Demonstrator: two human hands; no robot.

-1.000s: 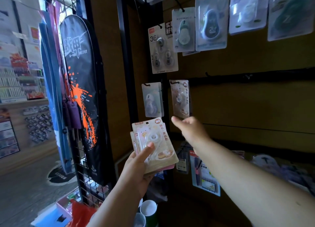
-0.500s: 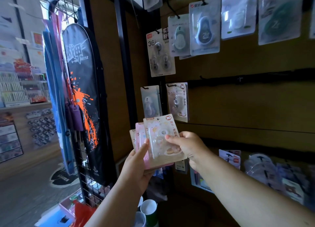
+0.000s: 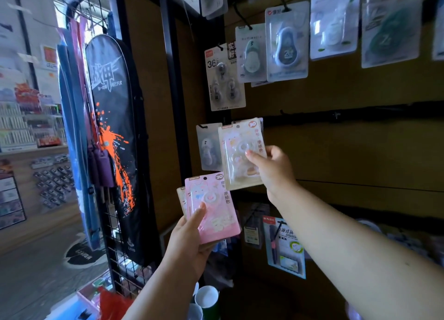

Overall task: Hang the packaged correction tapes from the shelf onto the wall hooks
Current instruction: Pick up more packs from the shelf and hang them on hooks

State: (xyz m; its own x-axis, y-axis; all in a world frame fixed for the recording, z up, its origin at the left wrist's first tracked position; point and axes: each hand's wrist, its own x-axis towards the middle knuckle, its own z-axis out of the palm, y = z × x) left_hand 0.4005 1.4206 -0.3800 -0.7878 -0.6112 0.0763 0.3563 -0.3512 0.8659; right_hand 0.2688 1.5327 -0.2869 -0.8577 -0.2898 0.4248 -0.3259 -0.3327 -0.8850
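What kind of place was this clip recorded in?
Most likely a stationery shop: carded correction tapes hang on wall hooks, a racket bag hangs on a wire grid, and stocked shelves stand behind.

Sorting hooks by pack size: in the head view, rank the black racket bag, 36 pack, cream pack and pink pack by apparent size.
1. black racket bag
2. 36 pack
3. cream pack and pink pack: alike, unranked; both are held nearer the camera.

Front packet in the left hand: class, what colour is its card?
Pink front packet, seen in the head view.

Raised pack [image 3: 241, 154] above stack [image 3: 213, 209]
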